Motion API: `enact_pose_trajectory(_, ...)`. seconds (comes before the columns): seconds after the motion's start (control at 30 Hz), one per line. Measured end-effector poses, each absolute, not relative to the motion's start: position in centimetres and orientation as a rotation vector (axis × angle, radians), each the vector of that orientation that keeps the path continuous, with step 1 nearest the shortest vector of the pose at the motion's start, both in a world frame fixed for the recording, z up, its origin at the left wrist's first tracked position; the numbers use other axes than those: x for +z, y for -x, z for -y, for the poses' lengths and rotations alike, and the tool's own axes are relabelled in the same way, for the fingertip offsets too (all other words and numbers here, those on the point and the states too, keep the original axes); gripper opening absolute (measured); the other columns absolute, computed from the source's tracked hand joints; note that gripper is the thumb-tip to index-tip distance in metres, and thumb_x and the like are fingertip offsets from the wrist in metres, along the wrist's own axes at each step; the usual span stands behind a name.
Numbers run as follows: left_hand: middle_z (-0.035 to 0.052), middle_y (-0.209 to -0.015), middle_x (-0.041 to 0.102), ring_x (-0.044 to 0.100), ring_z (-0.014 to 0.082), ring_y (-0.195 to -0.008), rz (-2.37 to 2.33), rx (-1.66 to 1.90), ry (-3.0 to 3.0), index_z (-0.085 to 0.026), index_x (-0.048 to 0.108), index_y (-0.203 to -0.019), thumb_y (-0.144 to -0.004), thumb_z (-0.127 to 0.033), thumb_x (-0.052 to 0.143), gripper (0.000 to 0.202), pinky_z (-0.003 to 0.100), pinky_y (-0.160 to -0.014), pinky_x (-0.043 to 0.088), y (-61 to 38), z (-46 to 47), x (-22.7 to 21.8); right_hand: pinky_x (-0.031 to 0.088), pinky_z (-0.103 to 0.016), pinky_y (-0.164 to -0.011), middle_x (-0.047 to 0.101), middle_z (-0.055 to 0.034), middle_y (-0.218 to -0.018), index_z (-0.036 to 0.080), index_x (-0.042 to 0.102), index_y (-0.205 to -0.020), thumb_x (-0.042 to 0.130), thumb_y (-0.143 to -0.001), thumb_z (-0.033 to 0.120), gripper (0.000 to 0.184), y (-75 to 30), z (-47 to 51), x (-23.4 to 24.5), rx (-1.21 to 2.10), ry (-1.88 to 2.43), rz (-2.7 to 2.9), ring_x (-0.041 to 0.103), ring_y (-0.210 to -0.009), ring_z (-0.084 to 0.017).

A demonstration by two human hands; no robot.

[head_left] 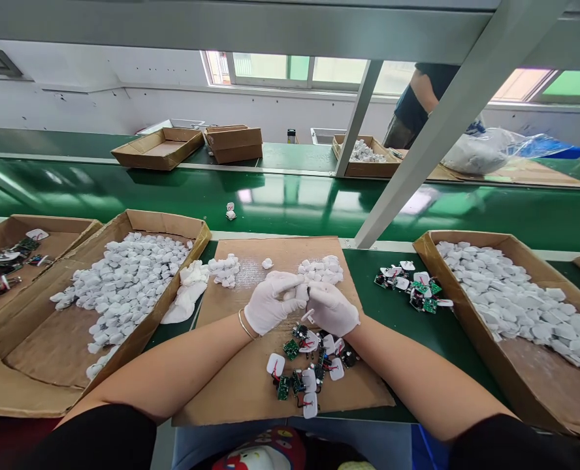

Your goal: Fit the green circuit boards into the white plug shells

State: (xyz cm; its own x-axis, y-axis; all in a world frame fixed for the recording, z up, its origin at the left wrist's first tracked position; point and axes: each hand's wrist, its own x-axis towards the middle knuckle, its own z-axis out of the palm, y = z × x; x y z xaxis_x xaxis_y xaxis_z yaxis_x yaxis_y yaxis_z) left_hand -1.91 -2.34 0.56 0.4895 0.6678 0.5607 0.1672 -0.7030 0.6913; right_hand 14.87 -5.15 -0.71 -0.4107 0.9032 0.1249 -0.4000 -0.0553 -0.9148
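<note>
My left hand and my right hand, both in white gloves, meet above a brown cardboard sheet. Their fingertips are pinched together around something small and mostly hidden; a dark bit and a white tab show by the right fingers. Just below them lies a loose cluster of small green circuit boards with red wires and white square pads. Behind the hands sit two little heaps of white plastic caps, one to the left and one to the right, with a single cap between.
A carton of white caps stands left, beside a crumpled white glove. On the right are another carton of white pieces and more circuit boards. A slanted metal post rises ahead; a person stands beyond the green conveyor.
</note>
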Motion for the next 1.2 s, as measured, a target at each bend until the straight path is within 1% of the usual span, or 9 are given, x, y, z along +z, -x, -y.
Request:
enact_pose_trajectory(0.23,0.0083,-0.095,0.072,0.065,0.0213,-0.091,-0.717,1.117,-2.202,-0.02,0.071,-0.102,-0.079,-0.059,0.062,0.046,0.036,-0.085,0.048,2.1,2.1,0.1,0.044,-0.027,-0.054,0.05,-0.0013,-0.067,0.019,0.058,-0.068,0.072,-0.074,0.045,0.03,-14.7,5.8,0.0,1.698,0.795,1.138,0.047,-0.063,-0.015)
enact_pose_trajectory(0.37,0.0087,-0.097,0.07,0.065,0.0202,-0.093,-0.766,1.145,-2.048,-0.018,0.066,-0.113,-0.083,-0.051,0.063,0.045,0.034,-0.085,0.052,2.2,2.0,-0.7,0.046,-0.028,-0.057,0.051,-0.0015,-0.071,0.018,0.059,-0.072,0.068,-0.076,0.046,0.03,-14.7,5.7,-0.4,1.755,0.693,1.07,0.049,-0.063,-0.015)
enact_pose_trajectory(0.5,0.0092,-0.101,0.069,0.063,0.0206,-0.098,-0.692,1.036,-2.05,-0.018,0.062,-0.121,-0.09,-0.042,0.055,0.04,0.037,-0.091,0.05,2.6,1.8,-0.2,0.047,-0.03,-0.066,0.055,-0.002,-0.073,0.017,0.06,-0.074,0.07,-0.076,0.039,0.023,-15.3,5.3,-0.8,1.714,0.792,1.114,0.052,-0.067,-0.016)
enact_pose_trajectory(0.6,0.0083,-0.098,0.07,0.062,0.021,-0.098,-0.647,0.951,-2.118,-0.019,0.065,-0.113,-0.091,-0.043,0.052,0.036,0.039,-0.093,0.048,2.8,1.8,0.5,0.045,-0.029,-0.07,0.058,-0.0022,-0.075,0.016,0.062,-0.07,0.065,-0.078,0.034,0.02,-15.8,5.2,-0.4,1.557,0.956,1.326,0.054,-0.073,-0.017)
enact_pose_trajectory(0.7,0.0075,-0.098,0.071,0.063,0.021,-0.096,-0.777,0.96,-2.125,-0.018,0.068,-0.103,-0.086,-0.044,0.06,0.032,0.037,-0.09,0.048,2.6,1.8,0.9,0.043,-0.028,-0.07,0.059,-0.0009,-0.073,0.016,0.062,-0.067,0.062,-0.078,0.032,0.02,-16.0,5.3,0.2,1.41,1.061,1.457,0.053,-0.072,-0.016)
enact_pose_trajectory(0.83,0.0053,-0.094,0.071,0.063,0.0197,-0.094,-0.715,0.869,-2.217,-0.018,0.069,-0.097,-0.086,-0.037,0.062,0.023,0.034,-0.089,0.046,2.3,1.8,1.4,0.044,-0.029,-0.073,0.063,-0.0008,-0.073,0.016,0.065,-0.072,0.058,-0.078,0.027,0.015,-16.1,5.4,0.5,1.303,1.13,1.576,0.054,-0.073,-0.017)
enact_pose_trajectory(0.97,0.0041,-0.102,0.071,0.062,0.02,-0.1,-0.607,0.778,-2.336,-0.021,0.065,-0.111,-0.087,-0.031,0.059,0.026,0.035,-0.093,0.042,2.4,1.4,1.7,0.045,-0.029,-0.078,0.067,-0.0005,-0.078,0.017,0.068,-0.08,0.054,-0.077,0.022,0.015,-16.2,5.5,0.6,1.293,1.087,1.606,0.058,-0.078,-0.018)
enact_pose_trajectory(1.07,0.0045,-0.101,0.071,0.061,0.02,-0.1,-0.549,0.702,-2.422,-0.021,0.06,-0.121,-0.091,-0.031,0.053,0.032,0.036,-0.094,0.038,2.6,1.0,1.4,0.047,-0.029,-0.075,0.068,-0.0008,-0.078,0.016,0.069,-0.082,0.054,-0.077,0.022,0.017,-16.1,5.6,0.8,1.348,1.059,1.566,0.058,-0.074,-0.017)
enact_pose_trajectory(1.2,0.0077,-0.113,0.067,0.059,0.0214,-0.108,-0.5,0.666,-2.517,-0.02,0.055,-0.127,-0.095,-0.033,0.043,0.036,0.037,-0.096,0.036,2.6,0.9,1.4,0.047,-0.029,-0.075,0.067,-0.0009,-0.075,0.016,0.068,-0.08,0.056,-0.077,0.025,0.015,-16.0,5.6,0.7,1.4,1.052,1.523,0.058,-0.073,-0.017)
